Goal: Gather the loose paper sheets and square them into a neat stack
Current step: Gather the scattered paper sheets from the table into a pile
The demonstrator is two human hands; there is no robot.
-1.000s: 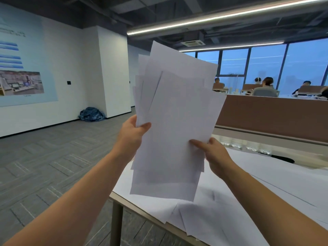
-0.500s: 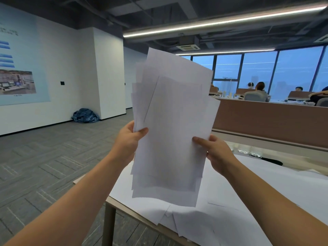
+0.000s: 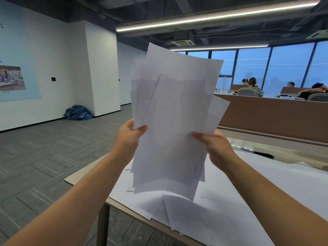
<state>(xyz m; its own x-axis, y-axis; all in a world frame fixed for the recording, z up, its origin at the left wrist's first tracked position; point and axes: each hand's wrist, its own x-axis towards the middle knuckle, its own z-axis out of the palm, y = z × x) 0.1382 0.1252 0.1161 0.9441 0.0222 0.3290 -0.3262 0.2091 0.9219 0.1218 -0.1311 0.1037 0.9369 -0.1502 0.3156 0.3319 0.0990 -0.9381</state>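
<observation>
The bundle of white paper sheets (image 3: 170,130) is held upright in the air above the near corner of the tabletop (image 3: 83,180), facing the camera. The sheets are far from squared: they fan out at differing angles, so several corners and edges stick out at the top and along both sides, and the bottom edges step down unevenly. The front sheet is tilted with its upper left corner leaning to the right.

The left hand (image 3: 128,137) grips the bundle's left edge, thumb laid across the front sheet and the other fingers hidden behind the paper. The right hand (image 3: 216,148) grips the right edge at about the same height, thumb pressed on the front and fingers curled behind. Both hands are clamped on the paper, one on each side.

Below the bundle, more loose sheets (image 3: 188,215) lie overlapping on the tabletop, some hanging over its near edge.
</observation>
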